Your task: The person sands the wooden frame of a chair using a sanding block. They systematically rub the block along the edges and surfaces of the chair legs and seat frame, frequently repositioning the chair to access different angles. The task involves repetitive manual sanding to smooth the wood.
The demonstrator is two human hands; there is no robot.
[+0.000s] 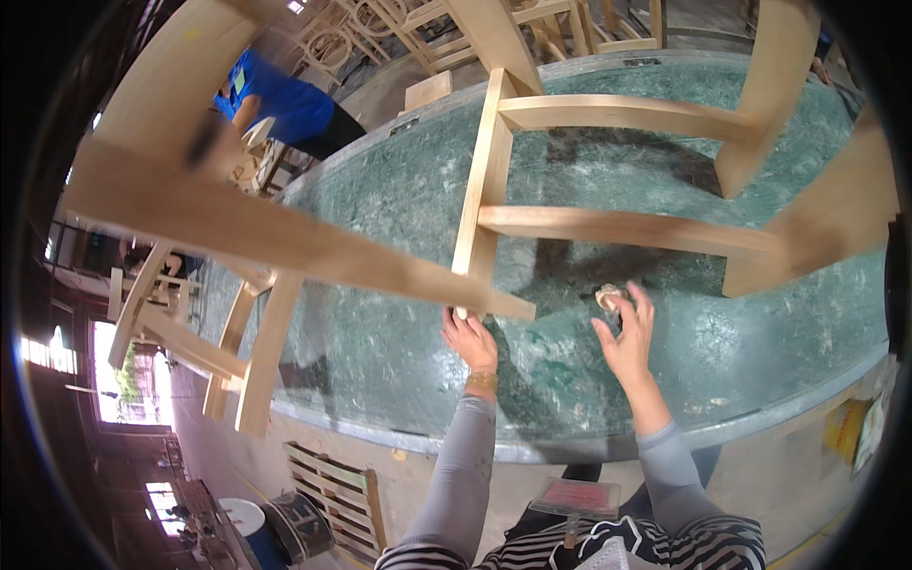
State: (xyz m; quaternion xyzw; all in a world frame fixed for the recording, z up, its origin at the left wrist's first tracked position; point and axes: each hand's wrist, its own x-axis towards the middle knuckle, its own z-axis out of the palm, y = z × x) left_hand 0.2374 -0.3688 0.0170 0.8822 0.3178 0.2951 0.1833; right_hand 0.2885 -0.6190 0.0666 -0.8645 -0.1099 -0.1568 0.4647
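A bare wooden chair frame lies tipped over on a green marbled worktable. My left hand reaches up to the lower end of one chair leg and touches it with the fingertips. My right hand is raised beside it, pinching a small pale wad, perhaps folded sandpaper, between thumb and fingers. That hand hovers just under a horizontal rail of the frame. Both arms wear grey sleeves, and a gold bangle sits on the left wrist.
A person in a blue shirt works at the far left behind the table. More unfinished chair frames stand at the back. A wooden pallet and a round drum sit on the floor at lower left.
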